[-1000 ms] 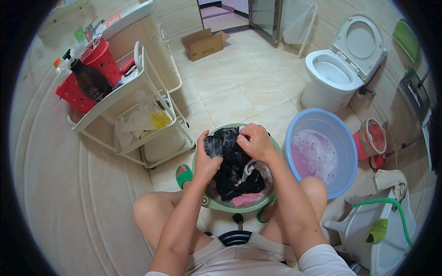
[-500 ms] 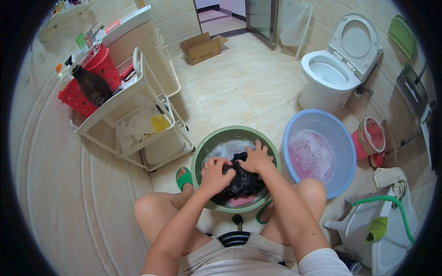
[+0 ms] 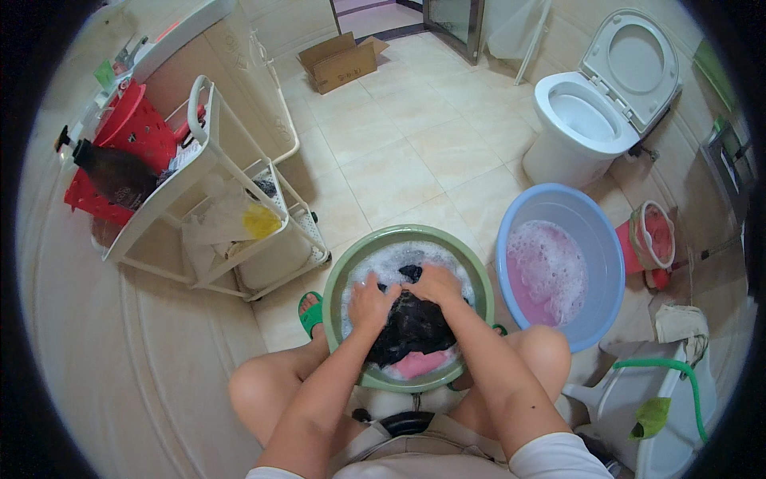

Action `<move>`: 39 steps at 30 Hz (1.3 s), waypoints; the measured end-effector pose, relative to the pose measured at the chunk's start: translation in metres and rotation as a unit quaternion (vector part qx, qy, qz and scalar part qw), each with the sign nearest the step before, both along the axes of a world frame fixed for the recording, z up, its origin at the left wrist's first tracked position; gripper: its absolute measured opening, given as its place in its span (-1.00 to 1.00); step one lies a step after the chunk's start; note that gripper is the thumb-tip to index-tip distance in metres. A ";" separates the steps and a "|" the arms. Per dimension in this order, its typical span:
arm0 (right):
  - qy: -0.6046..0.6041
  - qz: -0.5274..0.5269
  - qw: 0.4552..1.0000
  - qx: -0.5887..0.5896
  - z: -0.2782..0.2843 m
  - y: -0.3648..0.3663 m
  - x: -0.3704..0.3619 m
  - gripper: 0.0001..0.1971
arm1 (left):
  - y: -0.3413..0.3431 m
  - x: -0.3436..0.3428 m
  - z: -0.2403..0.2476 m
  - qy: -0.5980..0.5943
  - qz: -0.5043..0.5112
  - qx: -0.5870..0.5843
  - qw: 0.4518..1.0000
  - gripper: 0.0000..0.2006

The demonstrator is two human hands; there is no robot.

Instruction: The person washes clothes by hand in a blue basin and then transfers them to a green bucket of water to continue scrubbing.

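A green basin (image 3: 479,271) of sudsy water sits on the floor between my feet. A soaked black cloth (image 3: 415,323) fills its middle, and a pink cloth (image 3: 420,363) shows at the near side. My left hand (image 3: 373,302) is closed on the cloth's left upper part, thumb toward the right hand. My right hand (image 3: 437,285) grips the same cloth close by, with a small black fold standing up beside its thumb. Some fingertips are blurred or hidden in cloth and foam.
A blue basin (image 3: 616,263) with pinkish foamy water stands at the right. A white trolley (image 3: 209,120) carrying red baskets (image 3: 132,120) is at the left. Farther off are a cardboard box (image 3: 343,68) and a toilet (image 3: 574,120). A grey plastic stool (image 3: 670,415) with a green hose lies lower right.
Both hands have drawn closer together at the far part of the black cloth, which now lies more spread toward me. More of the pink cloth shows. The view has shifted slightly.
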State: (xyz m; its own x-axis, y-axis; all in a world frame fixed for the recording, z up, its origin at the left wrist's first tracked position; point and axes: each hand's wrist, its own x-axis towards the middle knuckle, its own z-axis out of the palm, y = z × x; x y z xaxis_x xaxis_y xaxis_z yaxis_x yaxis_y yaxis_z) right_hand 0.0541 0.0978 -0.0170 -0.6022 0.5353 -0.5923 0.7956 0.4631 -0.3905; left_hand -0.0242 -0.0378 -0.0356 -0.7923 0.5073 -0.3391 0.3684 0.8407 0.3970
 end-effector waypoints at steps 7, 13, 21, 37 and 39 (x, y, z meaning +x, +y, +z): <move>0.013 -0.043 0.999 -0.014 -0.019 0.005 -0.007 -0.53 | 0.009 -0.014 -0.009 -0.076 0.020 -0.006 0.997 -0.52; 0.036 -0.043 0.998 0.022 -0.023 0.005 -0.005 -0.57 | 0.008 -0.024 -0.030 -0.059 0.008 0.054 0.997 -0.57; 0.256 0.015 0.956 0.139 0.005 -0.018 0.013 -0.59 | -0.007 -0.039 -0.031 -0.140 0.050 0.245 0.958 -0.59; 0.277 0.186 0.940 0.068 0.121 -0.013 0.046 -0.59 | -0.036 -0.015 0.062 -0.156 0.012 0.374 0.914 -0.69; 0.134 0.199 0.970 0.041 0.122 -0.007 0.053 -0.48 | -0.035 -0.008 0.062 -0.105 -0.040 0.285 0.952 -0.67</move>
State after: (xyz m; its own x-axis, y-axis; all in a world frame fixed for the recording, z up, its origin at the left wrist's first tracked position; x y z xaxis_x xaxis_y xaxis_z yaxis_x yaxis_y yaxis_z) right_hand 0.1069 0.0913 0.1053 -0.8977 0.2671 -0.3503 0.4216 0.7515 -0.5074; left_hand -0.0323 -0.0723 0.0268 -0.6885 0.7122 -0.1371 0.2853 0.4397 0.8516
